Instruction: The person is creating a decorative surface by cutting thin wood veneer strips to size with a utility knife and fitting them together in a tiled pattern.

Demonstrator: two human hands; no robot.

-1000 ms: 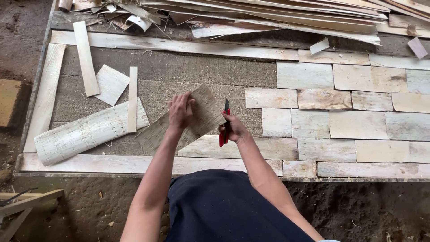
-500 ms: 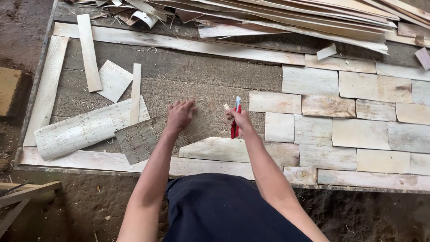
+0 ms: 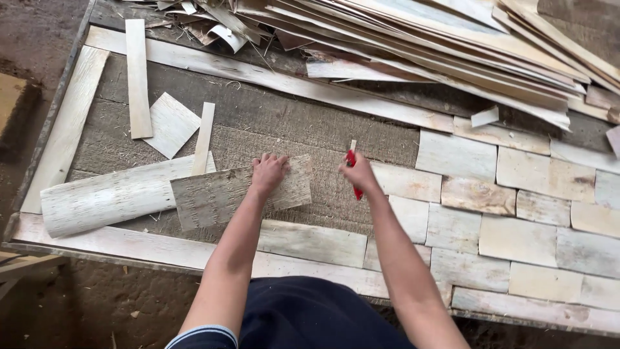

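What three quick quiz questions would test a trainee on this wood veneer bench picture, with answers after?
1. True or false: the left hand lies flat on a grey veneer piece.
2. What colour is the cutter in the right hand?
A. Blue
B. Red
C. Green
3. On which side of the picture do the fitted pale rectangular pieces lie?

Key
1. True; the palm presses on its right part.
2. B, red, with a pale blade end sticking up above the grip of the fingers.
3. The right side; the curled pale sheet lies at the left.
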